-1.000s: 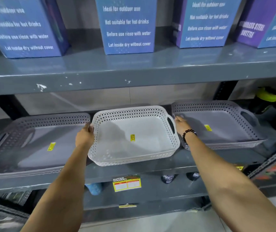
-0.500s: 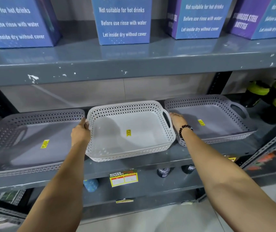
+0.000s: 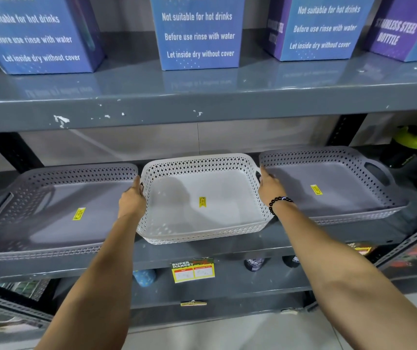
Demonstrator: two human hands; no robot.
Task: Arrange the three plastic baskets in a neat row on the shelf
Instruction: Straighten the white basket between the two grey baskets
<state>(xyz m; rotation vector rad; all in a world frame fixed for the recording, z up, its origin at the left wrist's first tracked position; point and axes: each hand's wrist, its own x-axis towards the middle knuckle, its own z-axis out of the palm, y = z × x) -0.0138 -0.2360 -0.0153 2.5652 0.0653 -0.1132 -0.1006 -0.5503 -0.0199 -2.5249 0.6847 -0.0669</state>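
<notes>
Three perforated plastic baskets stand side by side on the grey middle shelf (image 3: 227,251). A white basket (image 3: 202,223) is in the centre, a grey basket (image 3: 50,223) to its left and another grey basket (image 3: 341,198) to its right. Each has a yellow sticker inside. My left hand (image 3: 132,200) grips the white basket's left handle. My right hand (image 3: 269,185), with a black bead bracelet on the wrist, grips its right handle. The white basket's front edge overhangs the shelf slightly.
The upper shelf (image 3: 202,97) carries several blue and purple bottle boxes (image 3: 197,34). Black bottles with green lids (image 3: 414,147) stand right of the baskets. A supermarket price tag (image 3: 193,270) hangs on the shelf edge. More bottles sit on the shelf below.
Both hands stay on the white basket's handles. The basket sits a little further back between the grey ones, and the view has shifted slightly.
</notes>
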